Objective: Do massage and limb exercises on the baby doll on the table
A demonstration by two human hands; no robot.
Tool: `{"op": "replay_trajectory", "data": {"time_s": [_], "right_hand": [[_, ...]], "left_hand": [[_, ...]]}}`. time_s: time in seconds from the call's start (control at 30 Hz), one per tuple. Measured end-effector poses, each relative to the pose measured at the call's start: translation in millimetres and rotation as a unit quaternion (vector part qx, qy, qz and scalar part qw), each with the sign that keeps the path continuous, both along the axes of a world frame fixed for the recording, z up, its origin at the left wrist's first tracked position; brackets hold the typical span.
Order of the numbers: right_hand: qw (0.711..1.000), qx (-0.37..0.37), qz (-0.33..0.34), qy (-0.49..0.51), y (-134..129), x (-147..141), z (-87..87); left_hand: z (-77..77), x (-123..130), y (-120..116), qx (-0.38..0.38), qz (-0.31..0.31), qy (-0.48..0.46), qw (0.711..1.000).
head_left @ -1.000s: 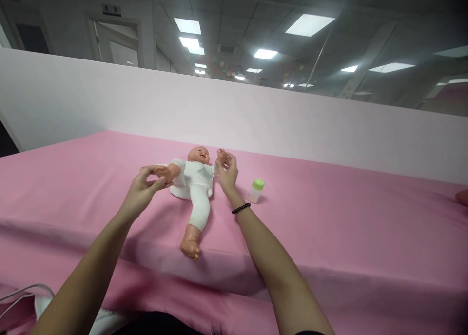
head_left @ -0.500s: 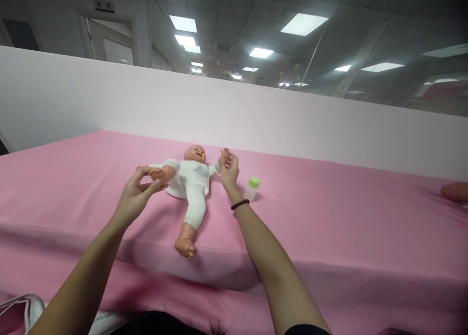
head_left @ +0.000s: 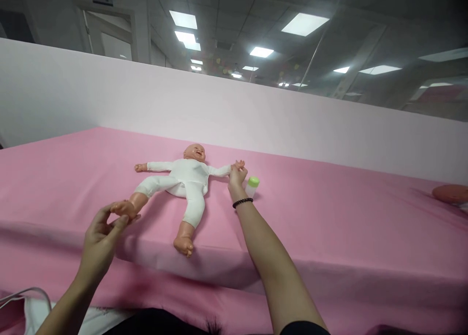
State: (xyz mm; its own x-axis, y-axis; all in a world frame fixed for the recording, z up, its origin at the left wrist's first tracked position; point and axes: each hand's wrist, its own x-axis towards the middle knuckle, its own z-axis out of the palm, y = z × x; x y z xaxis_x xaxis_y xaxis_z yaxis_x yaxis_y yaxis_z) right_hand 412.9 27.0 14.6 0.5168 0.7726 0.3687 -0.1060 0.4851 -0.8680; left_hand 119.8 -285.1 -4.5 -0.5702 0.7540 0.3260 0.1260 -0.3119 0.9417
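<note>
A baby doll (head_left: 190, 174) with a white cloth body lies on its back on the pink surface (head_left: 329, 218), its head toward the wall. My left hand (head_left: 104, 232) grips the doll's foot on the left, thumb and fingers around it, with that leg stretched out to the left. The fingers of my right hand (head_left: 237, 178) are closed on the doll's hand at the right, its arm held out sideways. A small bottle (head_left: 252, 186) with a green cap stands just right of my right hand, partly hidden by my wrist.
A low white wall (head_left: 256, 115) runs behind the pink surface, with glass above it. A brown rounded object (head_left: 449, 193) lies at the far right edge. White cloth (head_left: 40, 313) shows at the lower left.
My left hand has moved down and left with the doll's foot, straightening that leg. My right hand has moved slightly right and down, drawing the doll's arm outward.
</note>
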Motion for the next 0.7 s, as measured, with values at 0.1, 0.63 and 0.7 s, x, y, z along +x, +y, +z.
{"op": "replay_trajectory", "data": {"time_s": [0.1, 0.63, 0.7], "right_hand": [[0.997, 0.05, 0.024, -0.05, -16, -20, 19.3], [0.915, 0.191, 0.146, -0.324, -51, -54, 15.6], [0.954, 0.163, 0.114, -0.223, -46, -48, 20.2]], "left_hand": [[40.8, 5, 20, 0.025, -0.005, 0.024, 0.999], [65.4, 28, 107, 0.036, -0.091, 0.144, 0.985], [65.7, 18, 82, 0.032, -0.072, 0.094, 0.992]]}}
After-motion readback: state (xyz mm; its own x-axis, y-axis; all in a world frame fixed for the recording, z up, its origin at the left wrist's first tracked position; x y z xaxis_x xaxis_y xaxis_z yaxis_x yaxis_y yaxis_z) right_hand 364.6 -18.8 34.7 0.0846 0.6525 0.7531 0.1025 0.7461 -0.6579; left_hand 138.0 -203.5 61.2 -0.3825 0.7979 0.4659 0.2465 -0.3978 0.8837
